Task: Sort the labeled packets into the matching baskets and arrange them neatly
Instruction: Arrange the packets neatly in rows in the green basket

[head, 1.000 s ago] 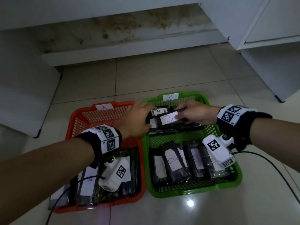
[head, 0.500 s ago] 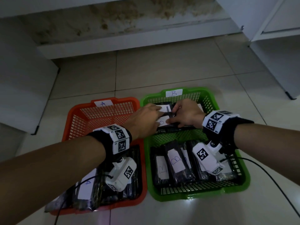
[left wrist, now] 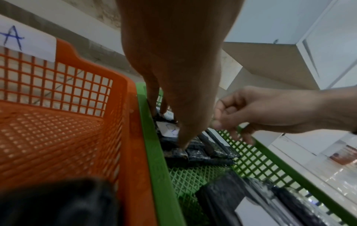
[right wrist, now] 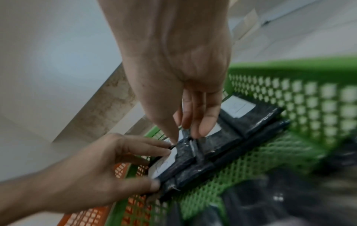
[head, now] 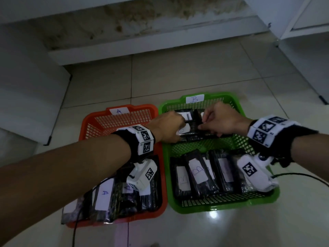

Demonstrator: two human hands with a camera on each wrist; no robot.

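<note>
Though head-hidden, left hand (right wrist: pixel 108 165) pinches packet (right wrist: pixel 177 162).

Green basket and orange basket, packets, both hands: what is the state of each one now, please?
Green basket: labeled B, holds packets at front and back.
Orange basket: labeled A, back part bare, packets at front.
Back packets: black, lying flat, touched by both hands.
Front B packets: in a row, leaning.
Left hand: fingers hold the packet end.
Right hand: fingers rest on packets.
</note>
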